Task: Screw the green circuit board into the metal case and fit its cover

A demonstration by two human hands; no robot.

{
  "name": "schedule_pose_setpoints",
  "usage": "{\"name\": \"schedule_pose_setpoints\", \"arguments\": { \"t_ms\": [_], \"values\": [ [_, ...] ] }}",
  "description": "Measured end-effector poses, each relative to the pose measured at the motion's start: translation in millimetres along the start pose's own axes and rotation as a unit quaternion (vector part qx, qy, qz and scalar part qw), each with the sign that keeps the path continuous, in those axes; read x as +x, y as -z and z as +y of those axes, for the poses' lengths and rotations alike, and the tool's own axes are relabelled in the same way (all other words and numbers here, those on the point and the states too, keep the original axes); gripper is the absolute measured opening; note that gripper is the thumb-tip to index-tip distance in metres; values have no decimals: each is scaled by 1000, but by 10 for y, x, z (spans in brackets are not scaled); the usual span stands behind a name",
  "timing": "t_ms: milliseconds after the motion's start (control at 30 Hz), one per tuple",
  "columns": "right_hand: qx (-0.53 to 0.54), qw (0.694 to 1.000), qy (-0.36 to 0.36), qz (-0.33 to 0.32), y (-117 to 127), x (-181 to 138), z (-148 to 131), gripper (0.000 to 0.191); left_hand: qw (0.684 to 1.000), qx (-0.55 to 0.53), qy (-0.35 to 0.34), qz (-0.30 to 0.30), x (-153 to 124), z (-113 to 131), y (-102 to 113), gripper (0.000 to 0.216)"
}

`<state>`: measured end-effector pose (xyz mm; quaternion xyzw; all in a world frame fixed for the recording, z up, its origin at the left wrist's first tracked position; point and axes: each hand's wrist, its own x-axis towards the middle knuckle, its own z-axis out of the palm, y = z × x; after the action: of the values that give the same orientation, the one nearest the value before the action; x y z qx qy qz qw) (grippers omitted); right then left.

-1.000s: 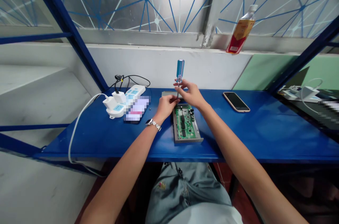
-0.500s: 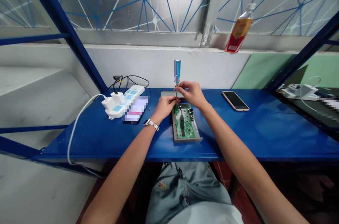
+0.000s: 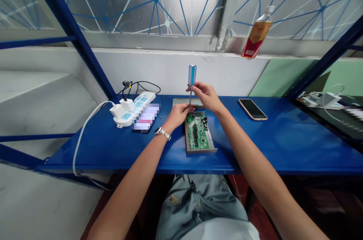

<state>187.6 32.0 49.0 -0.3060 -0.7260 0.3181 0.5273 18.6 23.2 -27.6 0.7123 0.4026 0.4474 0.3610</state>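
A screwdriver (image 3: pixel 192 75) with a clear blue handle stands nearly upright over the far end of a green circuit board (image 3: pixel 200 132). The board sits in a shallow grey metal case (image 3: pixel 187 145). My right hand (image 3: pixel 208 96) is closed on the screwdriver, fingers around the bottom of its handle. Lower down, my left hand (image 3: pixel 180 113) pinches around the shaft near the tip. The fingers of my left hand hide the tip and any screw there. Behind my hands lies a flat grey metal piece (image 3: pixel 178 101), partly covered.
On the left of the blue table (image 3: pixel 136 153) are a white power strip (image 3: pixel 121 120) with plugs and a phone (image 3: pixel 146 117). A tiny dark piece (image 3: pixel 160 117) lies beside it. Another phone (image 3: pixel 252 109) lies at right. A bottle (image 3: pixel 256 37) leans above.
My right hand has shifted from the screwdriver's shaft up to the bottom of its handle. The screwdriver leans slightly more to the right. My left hand stays by the tip.
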Motion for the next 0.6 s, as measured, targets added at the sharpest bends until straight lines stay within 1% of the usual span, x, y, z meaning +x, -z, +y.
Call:
{"name": "schedule_pose_setpoints", "arguments": {
  "t_ms": [100, 200, 300, 400, 467, 533, 567, 600],
  "values": [
    [-15, 999, 8, 49, -27, 21, 29, 38, 1000, 7, -1, -5, -4, 6, -5, 26],
    [-61, 992, 13, 105, -75, 35, 33, 37, 1000, 8, -6, -9, -9, 5, -12, 27],
    [-123, 980, 8, 158, -143, 28, 9, 36, 1000, 16, -10, -2, -19, 18, -13, 27],
    [-168, 966, -3, 195, -225, 1, -29, 34, 998, 57, -25, 12, -32, 53, -1, 25],
    [-179, 962, -12, 208, -260, -13, -52, 33, 996, 82, -35, 18, -39, 78, 10, 24],
    [-168, 965, -11, 201, -258, -14, -67, 33, 995, 90, -35, 19, -42, 92, 17, 23],
    [-148, 972, -8, 180, -238, -9, -72, 33, 995, 89, -32, 18, -42, 92, 19, 23],
    [-121, 982, -6, 145, -207, -1, -75, 34, 996, 84, -28, 17, -42, 89, 19, 24]
  ]
}}
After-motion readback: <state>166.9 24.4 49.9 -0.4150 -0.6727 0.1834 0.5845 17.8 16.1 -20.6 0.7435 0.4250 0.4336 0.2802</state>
